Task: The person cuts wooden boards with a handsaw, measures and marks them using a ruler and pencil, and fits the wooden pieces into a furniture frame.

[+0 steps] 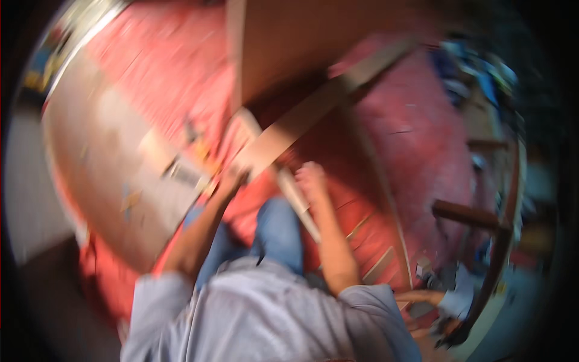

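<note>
A long, flat wooden board (301,123) slants from near my knees up toward the far right. At its near end is my left hand (232,179), its fingers closed round the board's edge. My right hand (311,177) is held to the right of that end, apart from the board, its fingers smeared by motion. Beside it a pale, narrow wooden strip (295,196) runs down toward my right knee. Left of my left hand, a small box-like thing with a dark and white face (184,174) is too blurred to name.
A large brown panel (289,45) stands ahead on the red floor covering (163,54). A grey-brown sheet (108,151) lies at left. Brown wooden bars (464,213) rise at right, near another person's arm (422,297). Cluttered items (476,72) fill the far right.
</note>
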`<state>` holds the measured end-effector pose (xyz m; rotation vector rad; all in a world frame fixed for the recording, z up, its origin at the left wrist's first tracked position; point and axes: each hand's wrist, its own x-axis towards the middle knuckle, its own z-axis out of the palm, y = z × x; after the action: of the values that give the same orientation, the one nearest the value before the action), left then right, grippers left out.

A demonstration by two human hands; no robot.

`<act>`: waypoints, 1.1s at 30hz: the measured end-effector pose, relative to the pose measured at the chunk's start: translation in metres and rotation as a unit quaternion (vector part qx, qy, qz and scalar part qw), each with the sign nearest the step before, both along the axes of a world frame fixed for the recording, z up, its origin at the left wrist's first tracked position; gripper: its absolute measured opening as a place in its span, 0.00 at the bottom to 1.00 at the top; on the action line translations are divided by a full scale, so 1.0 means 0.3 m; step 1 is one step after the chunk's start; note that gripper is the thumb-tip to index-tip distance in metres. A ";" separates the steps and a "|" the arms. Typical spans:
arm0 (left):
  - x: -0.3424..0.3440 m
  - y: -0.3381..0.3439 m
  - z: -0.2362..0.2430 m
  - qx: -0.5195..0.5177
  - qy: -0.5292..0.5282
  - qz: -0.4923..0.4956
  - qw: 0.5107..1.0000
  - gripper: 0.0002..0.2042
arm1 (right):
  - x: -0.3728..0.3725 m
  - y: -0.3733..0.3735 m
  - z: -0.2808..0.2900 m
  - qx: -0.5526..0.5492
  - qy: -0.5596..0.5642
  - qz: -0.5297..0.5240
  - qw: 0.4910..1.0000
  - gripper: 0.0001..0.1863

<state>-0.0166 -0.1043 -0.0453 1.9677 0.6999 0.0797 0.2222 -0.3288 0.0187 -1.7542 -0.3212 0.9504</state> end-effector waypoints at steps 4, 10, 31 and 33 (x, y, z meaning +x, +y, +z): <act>0.006 -0.106 0.095 -0.366 -0.054 0.241 0.897 0.13 | 0.105 0.312 -0.076 -0.034 0.298 -0.164 0.940 0.23; -0.088 -0.142 0.160 -0.394 -0.084 0.294 0.867 0.12 | -0.033 0.452 -0.239 0.073 0.301 -0.225 0.924 0.21; -0.405 -0.133 0.312 -0.325 -0.141 0.322 0.878 0.07 | -0.112 0.452 -0.076 0.072 0.314 -0.338 0.885 0.28; -0.432 -0.186 0.414 -0.258 -0.220 0.358 0.870 0.08 | 0.066 0.401 -0.044 0.176 0.352 -0.318 0.862 0.26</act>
<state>-0.1461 -0.1601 0.0791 1.0439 0.9831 0.6973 0.2419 -0.2084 0.0056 -0.9638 0.5108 0.8913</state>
